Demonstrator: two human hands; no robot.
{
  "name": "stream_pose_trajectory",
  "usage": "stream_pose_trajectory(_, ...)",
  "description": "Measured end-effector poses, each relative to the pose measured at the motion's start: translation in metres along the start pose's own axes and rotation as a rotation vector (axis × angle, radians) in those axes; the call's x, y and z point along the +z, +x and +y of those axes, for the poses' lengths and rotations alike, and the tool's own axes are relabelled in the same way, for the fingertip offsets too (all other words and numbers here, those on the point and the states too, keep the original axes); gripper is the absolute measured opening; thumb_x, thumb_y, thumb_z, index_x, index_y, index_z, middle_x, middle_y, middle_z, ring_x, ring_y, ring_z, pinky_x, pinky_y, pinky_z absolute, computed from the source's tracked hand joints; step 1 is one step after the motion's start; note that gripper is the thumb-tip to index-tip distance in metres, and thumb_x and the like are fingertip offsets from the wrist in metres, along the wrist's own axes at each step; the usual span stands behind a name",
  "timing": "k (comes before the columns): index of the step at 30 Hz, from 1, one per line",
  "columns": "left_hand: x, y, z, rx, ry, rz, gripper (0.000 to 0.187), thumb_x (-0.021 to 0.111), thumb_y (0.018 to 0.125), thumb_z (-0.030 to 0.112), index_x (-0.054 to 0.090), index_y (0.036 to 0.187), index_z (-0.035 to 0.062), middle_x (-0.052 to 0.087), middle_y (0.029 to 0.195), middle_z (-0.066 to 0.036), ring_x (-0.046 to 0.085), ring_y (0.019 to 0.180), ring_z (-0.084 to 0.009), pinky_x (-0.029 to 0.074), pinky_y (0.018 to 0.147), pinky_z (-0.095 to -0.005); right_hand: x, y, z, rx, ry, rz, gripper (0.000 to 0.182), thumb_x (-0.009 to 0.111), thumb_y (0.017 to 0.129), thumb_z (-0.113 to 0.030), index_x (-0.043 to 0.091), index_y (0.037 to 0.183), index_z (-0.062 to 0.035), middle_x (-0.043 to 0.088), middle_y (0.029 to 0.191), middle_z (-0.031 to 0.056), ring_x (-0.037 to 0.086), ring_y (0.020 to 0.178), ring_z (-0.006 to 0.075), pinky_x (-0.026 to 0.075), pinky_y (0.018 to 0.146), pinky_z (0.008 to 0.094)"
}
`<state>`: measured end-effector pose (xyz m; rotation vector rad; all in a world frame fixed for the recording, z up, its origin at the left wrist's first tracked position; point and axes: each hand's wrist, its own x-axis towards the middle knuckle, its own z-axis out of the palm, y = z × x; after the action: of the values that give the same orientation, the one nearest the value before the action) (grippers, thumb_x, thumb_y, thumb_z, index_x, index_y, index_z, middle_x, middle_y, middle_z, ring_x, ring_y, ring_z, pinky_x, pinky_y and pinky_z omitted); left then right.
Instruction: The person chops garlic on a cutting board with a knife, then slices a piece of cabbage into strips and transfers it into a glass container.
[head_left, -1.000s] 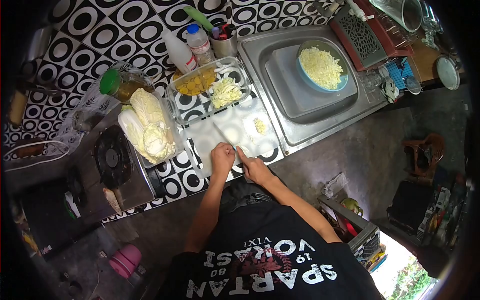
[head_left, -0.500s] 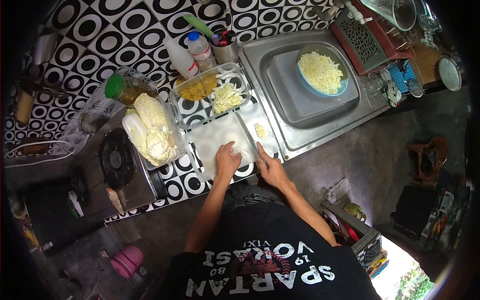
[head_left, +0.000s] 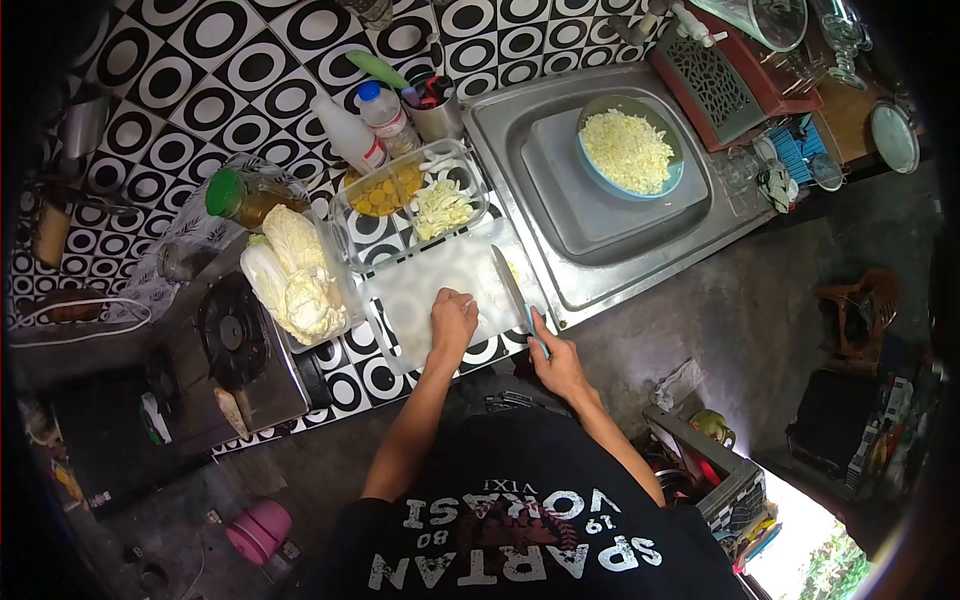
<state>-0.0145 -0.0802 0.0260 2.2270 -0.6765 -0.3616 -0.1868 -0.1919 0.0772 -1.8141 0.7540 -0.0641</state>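
My right hand [head_left: 557, 362] grips the blue handle of a knife [head_left: 511, 281]. Its blade lies over the right part of a translucent cutting board [head_left: 398, 300], partly covering a small heap of pale chopped bits. On the board, left of the blade, rests my left hand [head_left: 455, 320] with its fingers curled in. Something small and white shows at those fingertips, too small to name. Behind the board stands a divided clear container [head_left: 362, 262] with yellow slices and shredded cabbage [head_left: 443, 208] in it. Whole napa cabbages [head_left: 296, 275] lie in a tray to the left.
A bowl [head_left: 632, 191] of chopped cabbage sits on a grey lid-like board in the steel sink [head_left: 590, 290]. Bottles [head_left: 388, 120] and a utensil cup [head_left: 437, 118] stand at the wall. A green-lidded jar [head_left: 228, 195] and a gas stove [head_left: 235, 330] are left.
My right hand and the knife have moved right and toward me, bringing the blade over the chopped bits. My left fingers have curled in more. The view has shifted slightly.
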Motion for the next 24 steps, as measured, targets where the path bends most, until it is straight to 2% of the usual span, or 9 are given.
stream_pose_trajectory(11, 0.006, 0.007, 0.002, -0.007, 0.096, -0.024, 0.019, 0.06, 0.066, 0.005, 0.067, 0.082, -0.0023, 0.058, 0.09, -0.018, 0.06, 0.077, -0.035, 0.049, 0.073, -0.0397, -0.016, -0.003, 0.006, -0.001, 0.052, 0.065, 0.05, 0.05, 0.089, -0.013, 0.038, 0.137, -0.0173, 0.06, 0.066, 0.018, 0.064, 0.068, 0.0333, 0.048, 0.07, 0.0351)
stream_pose_trajectory(14, 0.004, 0.02, 0.002, 0.058, 0.102, 0.078, 0.017, 0.059, 0.064, 0.005, 0.066, 0.078, -0.0024, 0.059, 0.083, -0.019, 0.06, 0.073, -0.0331, 0.049, 0.07, -0.0375, -0.022, -0.002, 0.009, -0.027, 0.036, 0.079, 0.05, 0.05, 0.089, -0.013, 0.038, 0.137, -0.0169, 0.06, 0.066, 0.0179, 0.064, 0.067, 0.0314, 0.048, 0.069, 0.035)
stream_pose_trajectory(16, 0.004, 0.034, 0.0, 0.067, 0.109, 0.076, 0.018, 0.059, 0.065, 0.004, 0.066, 0.08, -0.003, 0.059, 0.086, -0.019, 0.06, 0.075, -0.0339, 0.049, 0.071, -0.038, -0.026, -0.001, 0.011, -0.08, 0.034, 0.086, 0.049, 0.05, 0.091, -0.011, 0.037, 0.138, -0.0132, 0.058, 0.064, 0.0085, 0.056, 0.06, 0.012, 0.047, 0.063, 0.0274)
stream_pose_trajectory(20, 0.012, 0.064, 0.008, 0.096, 0.079, 0.05, 0.018, 0.058, 0.066, 0.002, 0.066, 0.081, -0.0033, 0.059, 0.087, -0.019, 0.06, 0.075, -0.0341, 0.049, 0.071, -0.0375, -0.036, 0.003, 0.013, -0.055, 0.044, 0.056, 0.049, 0.05, 0.09, -0.011, 0.037, 0.138, -0.0137, 0.058, 0.064, 0.0086, 0.056, 0.06, 0.0122, 0.047, 0.063, 0.0275)
stream_pose_trajectory(22, 0.018, 0.077, 0.016, 0.126, 0.049, 0.045, 0.017, 0.058, 0.067, 0.002, 0.066, 0.081, -0.003, 0.059, 0.087, -0.019, 0.06, 0.075, -0.0334, 0.05, 0.07, -0.0368, -0.041, 0.008, 0.016, -0.057, 0.059, 0.032, 0.051, 0.05, 0.089, -0.013, 0.036, 0.138, -0.0163, 0.059, 0.063, 0.0181, 0.064, 0.065, 0.0322, 0.048, 0.067, 0.0354)
stream_pose_trajectory(24, 0.025, 0.084, 0.022, 0.148, 0.012, -0.02, 0.019, 0.056, 0.067, 0.001, 0.067, 0.083, -0.002, 0.06, 0.086, -0.019, 0.06, 0.073, -0.0314, 0.05, 0.068, -0.0351, -0.045, 0.011, 0.019, -0.07, 0.049, 0.014, 0.051, 0.05, 0.089, -0.013, 0.036, 0.138, -0.0161, 0.059, 0.063, 0.0182, 0.063, 0.064, 0.0325, 0.048, 0.067, 0.0355)
